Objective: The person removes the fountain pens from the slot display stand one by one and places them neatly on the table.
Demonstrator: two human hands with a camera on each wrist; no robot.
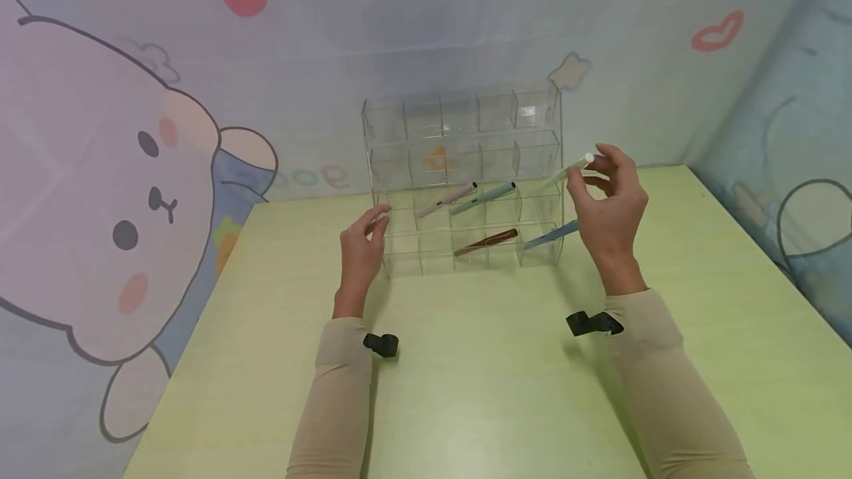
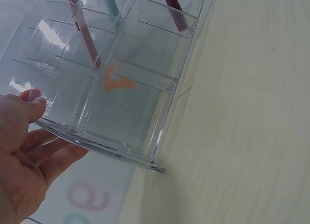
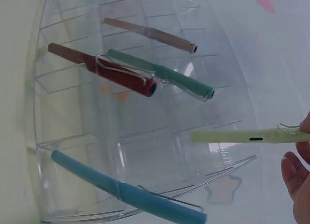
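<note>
A clear plastic pen rack [image 1: 426, 140] with tiers of small compartments stands on the table. My left hand [image 1: 362, 250] grips its left side panel, thumb on one face and fingers on the other. At the rack's right side, my right hand [image 1: 614, 205] pinches a pale green pen [image 3: 227, 136] by its clip end. The other end points toward the rack, above the blue pen [image 3: 140, 197]. Leaning in the lower tiers are a pinkish pen [image 1: 446, 200], a teal pen [image 1: 484, 199], a dark red pen [image 1: 489, 241] and that blue one.
The pale yellow-green table [image 1: 466, 390] extends around the rack. Behind it hangs a cloth backdrop [image 1: 299, 87] with a cartoon bear, hearts and a star. Small black cameras [image 1: 382, 345] sit on both wrists.
</note>
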